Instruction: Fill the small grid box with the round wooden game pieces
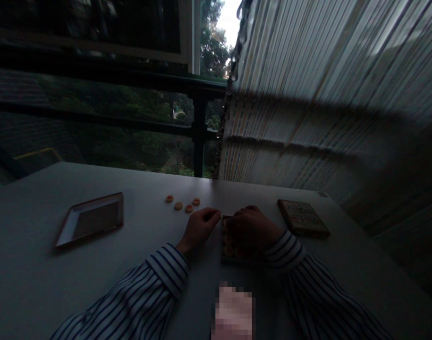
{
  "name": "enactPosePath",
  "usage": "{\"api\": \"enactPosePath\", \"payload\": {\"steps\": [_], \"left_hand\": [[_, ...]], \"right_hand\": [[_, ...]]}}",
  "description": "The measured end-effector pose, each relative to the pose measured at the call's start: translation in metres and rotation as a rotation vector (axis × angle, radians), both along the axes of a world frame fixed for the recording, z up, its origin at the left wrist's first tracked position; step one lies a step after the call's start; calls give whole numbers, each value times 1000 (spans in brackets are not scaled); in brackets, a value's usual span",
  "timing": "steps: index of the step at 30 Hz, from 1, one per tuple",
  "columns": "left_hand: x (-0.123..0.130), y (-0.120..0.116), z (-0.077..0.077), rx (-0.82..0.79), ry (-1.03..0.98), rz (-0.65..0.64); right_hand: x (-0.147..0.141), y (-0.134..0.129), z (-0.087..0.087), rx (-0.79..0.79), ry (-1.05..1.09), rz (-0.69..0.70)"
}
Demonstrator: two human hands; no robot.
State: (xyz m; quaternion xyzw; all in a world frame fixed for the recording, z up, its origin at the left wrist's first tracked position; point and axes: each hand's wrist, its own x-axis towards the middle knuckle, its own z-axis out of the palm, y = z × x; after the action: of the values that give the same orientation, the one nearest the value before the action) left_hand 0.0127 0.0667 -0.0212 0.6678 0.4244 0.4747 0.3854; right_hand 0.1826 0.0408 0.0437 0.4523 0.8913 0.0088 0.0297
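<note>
A shallow box holding several round, pale pieces lies on the white table in front of me. My right hand reaches over it with fingers curled down, covering much of the box; what they grip, if anything, is hidden. At the box's far left corner is my left hand, thumb and fingertips pinched together, and whatever may be between them is too small to name. Beyond the left hand several loose round pieces, like wooden Chinese chess pieces, lie flat, most showing red marks.
To the left lies an open, shallow tray or lid with a reddish-brown rim. A flat box or book with a printed cover rests at the right. Past the white table stand a dark railing and a string curtain.
</note>
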Motion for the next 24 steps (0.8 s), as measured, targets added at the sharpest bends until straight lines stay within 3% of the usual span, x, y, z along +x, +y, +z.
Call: {"api": "enactPosePath", "payload": {"steps": [24], "left_hand": [[1,0,1,-3,-26,-1]], "right_hand": [[-2,0,-1,-25,23,-17]]}}
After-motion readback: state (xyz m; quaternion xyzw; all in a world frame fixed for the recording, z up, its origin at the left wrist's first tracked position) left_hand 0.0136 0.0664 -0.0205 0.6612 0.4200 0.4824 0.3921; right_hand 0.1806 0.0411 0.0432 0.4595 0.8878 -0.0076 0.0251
